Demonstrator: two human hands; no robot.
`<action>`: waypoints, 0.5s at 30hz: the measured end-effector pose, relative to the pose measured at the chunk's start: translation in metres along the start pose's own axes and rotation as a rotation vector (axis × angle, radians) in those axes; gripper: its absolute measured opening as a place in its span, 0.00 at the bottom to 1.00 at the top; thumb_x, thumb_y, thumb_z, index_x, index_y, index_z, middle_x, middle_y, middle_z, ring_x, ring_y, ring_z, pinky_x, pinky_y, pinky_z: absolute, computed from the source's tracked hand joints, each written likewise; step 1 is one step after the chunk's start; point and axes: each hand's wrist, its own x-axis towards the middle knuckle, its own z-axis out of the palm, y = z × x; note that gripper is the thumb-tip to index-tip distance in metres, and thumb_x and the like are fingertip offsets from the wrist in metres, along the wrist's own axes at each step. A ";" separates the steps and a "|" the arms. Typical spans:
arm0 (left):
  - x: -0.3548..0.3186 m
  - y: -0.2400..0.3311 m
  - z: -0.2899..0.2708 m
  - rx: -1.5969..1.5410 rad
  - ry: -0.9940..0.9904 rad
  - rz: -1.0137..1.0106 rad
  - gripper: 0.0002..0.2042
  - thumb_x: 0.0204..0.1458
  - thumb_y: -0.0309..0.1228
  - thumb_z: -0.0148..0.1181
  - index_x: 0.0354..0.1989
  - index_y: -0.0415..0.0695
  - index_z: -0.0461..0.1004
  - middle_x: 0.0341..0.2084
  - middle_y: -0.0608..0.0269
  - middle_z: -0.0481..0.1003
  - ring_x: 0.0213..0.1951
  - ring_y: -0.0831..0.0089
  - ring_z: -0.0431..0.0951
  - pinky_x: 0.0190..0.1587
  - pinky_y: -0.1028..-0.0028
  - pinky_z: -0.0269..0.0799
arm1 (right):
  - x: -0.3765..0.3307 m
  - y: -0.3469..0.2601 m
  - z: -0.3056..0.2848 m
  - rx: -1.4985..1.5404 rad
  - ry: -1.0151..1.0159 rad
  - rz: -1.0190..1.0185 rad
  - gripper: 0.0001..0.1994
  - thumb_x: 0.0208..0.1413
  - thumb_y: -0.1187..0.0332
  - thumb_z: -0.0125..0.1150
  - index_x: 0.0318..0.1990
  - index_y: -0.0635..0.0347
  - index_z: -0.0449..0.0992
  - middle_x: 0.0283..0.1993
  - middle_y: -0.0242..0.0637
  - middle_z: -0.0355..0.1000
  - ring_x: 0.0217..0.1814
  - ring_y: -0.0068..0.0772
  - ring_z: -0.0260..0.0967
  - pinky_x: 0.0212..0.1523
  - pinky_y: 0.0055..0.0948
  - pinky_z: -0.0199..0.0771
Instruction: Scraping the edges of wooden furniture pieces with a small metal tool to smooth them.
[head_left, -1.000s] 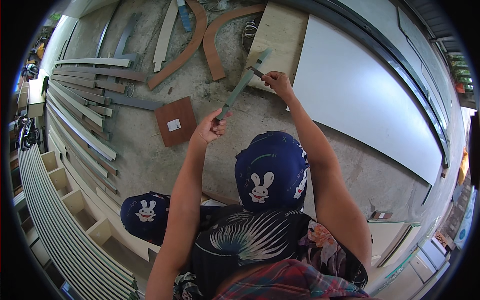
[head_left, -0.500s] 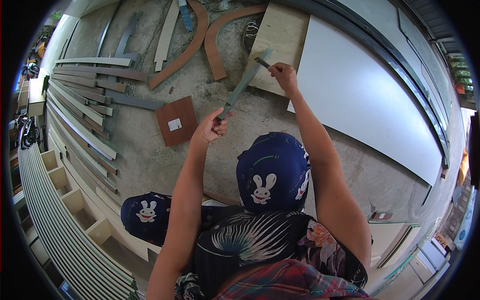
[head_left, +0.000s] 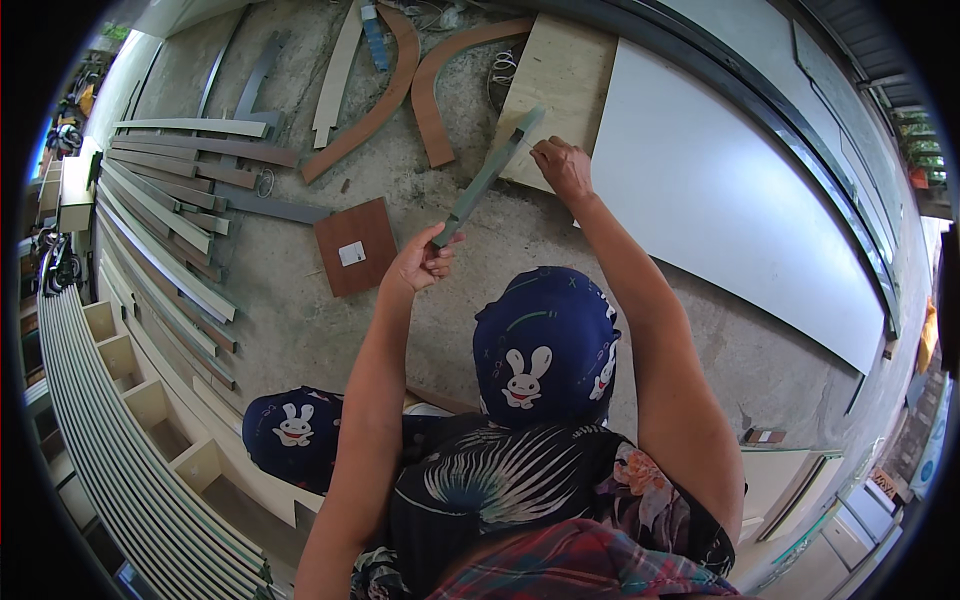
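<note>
One grey-green strip (head_left: 487,176) is being gripped at its near end by the curled left hand (head_left: 424,262) and is being pointed toward one o'clock. At two o'clock from there, a slim, mostly hidden tool (head_left: 534,147) is being pinched by the closed right hand (head_left: 564,168), the strip's far end being held nearby at eleven o'clock.

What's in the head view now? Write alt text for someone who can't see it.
A person's left hand grips a narrow grey-green strip, while the right hand, fingers drawn together, is near its far end; whether it holds anything is unclear. Around them are a concrete floor, two curved brown pieces, a square brown board and a large white panel.
</note>
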 end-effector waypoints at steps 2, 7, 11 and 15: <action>-0.002 0.000 -0.002 -0.011 0.005 -0.007 0.25 0.51 0.47 0.58 0.46 0.35 0.69 0.17 0.72 0.64 0.13 0.86 0.53 0.19 0.83 0.49 | 0.000 -0.002 -0.007 0.155 -0.002 0.014 0.06 0.48 0.64 0.60 0.26 0.55 0.76 0.25 0.36 0.70 0.27 0.44 0.71 0.27 0.39 0.69; -0.004 0.002 -0.003 -0.010 0.035 0.007 0.24 0.52 0.46 0.58 0.45 0.34 0.69 0.16 0.72 0.63 0.13 0.85 0.53 0.19 0.82 0.49 | 0.016 -0.003 -0.014 0.326 -0.004 0.352 0.08 0.49 0.61 0.60 0.28 0.54 0.79 0.25 0.37 0.73 0.27 0.43 0.72 0.28 0.38 0.69; -0.003 0.000 -0.002 0.015 0.025 0.014 0.25 0.52 0.46 0.58 0.45 0.34 0.69 0.16 0.71 0.63 0.13 0.85 0.53 0.19 0.81 0.49 | 0.026 0.019 -0.011 0.408 -0.210 0.573 0.12 0.48 0.57 0.60 0.28 0.56 0.80 0.24 0.37 0.75 0.27 0.38 0.74 0.30 0.36 0.71; -0.002 -0.003 -0.006 0.052 0.043 0.029 0.25 0.51 0.47 0.57 0.45 0.35 0.69 0.16 0.71 0.64 0.13 0.85 0.53 0.19 0.81 0.49 | 0.033 0.054 -0.010 0.287 -0.087 0.747 0.13 0.48 0.57 0.58 0.29 0.56 0.81 0.22 0.34 0.75 0.24 0.35 0.73 0.29 0.31 0.72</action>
